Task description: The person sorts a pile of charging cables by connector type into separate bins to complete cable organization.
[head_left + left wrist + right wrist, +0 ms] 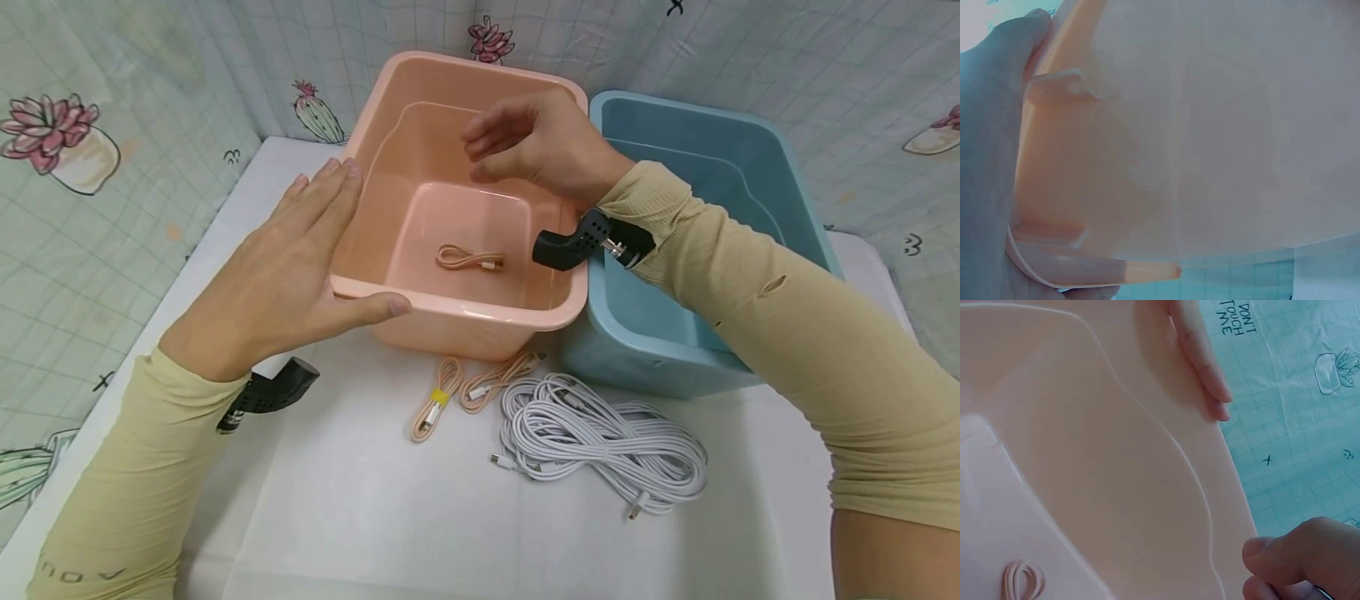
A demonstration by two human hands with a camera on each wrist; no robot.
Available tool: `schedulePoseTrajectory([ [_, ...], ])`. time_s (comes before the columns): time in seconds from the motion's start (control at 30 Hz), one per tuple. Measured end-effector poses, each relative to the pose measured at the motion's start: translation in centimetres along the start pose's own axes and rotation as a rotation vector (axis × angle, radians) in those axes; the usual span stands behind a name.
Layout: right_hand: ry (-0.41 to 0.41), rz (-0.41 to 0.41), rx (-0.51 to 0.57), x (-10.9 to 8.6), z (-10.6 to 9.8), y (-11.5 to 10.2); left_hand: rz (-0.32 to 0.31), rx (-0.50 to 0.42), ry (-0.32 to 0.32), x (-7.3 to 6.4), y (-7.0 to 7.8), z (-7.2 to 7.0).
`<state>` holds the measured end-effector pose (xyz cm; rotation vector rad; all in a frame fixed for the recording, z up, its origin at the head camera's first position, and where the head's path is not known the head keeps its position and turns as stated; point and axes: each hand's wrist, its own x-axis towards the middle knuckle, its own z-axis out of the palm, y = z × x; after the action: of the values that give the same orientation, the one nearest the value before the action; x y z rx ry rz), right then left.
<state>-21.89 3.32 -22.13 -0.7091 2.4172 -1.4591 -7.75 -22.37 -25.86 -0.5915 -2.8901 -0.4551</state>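
My left hand [273, 279] rests on the front left corner of a peach-coloured bin [465, 310], its fingers straight along the left rim and thumb over the front rim. Over the inside of this bin hovers my right hand [551, 142], fingers loosely bent, with nothing visible in its grasp. A coiled peach charging cable [468, 258] lies on the bin's floor, and its loop [1024, 578] also shows in the right wrist view. The left wrist view is filled by the bin's outer wall [1210, 156].
A blue bin [667, 367] stands against the peach bin's right side, partly covered by my right arm. In front lie a peach cable with a yellow tie [437, 400], another coiled peach cable [495, 383] and a heap of white cables [603, 442]. A patterned curtain [885, 100] hangs behind.
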Motion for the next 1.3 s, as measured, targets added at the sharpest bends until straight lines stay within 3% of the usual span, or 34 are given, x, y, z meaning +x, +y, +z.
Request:
schedulePoseTrajectory([
  [0.53, -0.015, -0.023, 0.024, -0.3, -0.2, 0.1, 0.0, -0.011, -0.017, 0.5, 0.1, 0.6],
  [0.77, -0.031, -0.089, 0.011, -1.0, -0.5, -0.5, 0.012, -0.013, -0.012, 1.0, -0.2, 1.0],
  [1.3, -0.141, -0.224, 0.074, -6.1, 0.2, -3.5, 0.007, -0.013, -0.016, 0.9, -0.4, 1.0],
])
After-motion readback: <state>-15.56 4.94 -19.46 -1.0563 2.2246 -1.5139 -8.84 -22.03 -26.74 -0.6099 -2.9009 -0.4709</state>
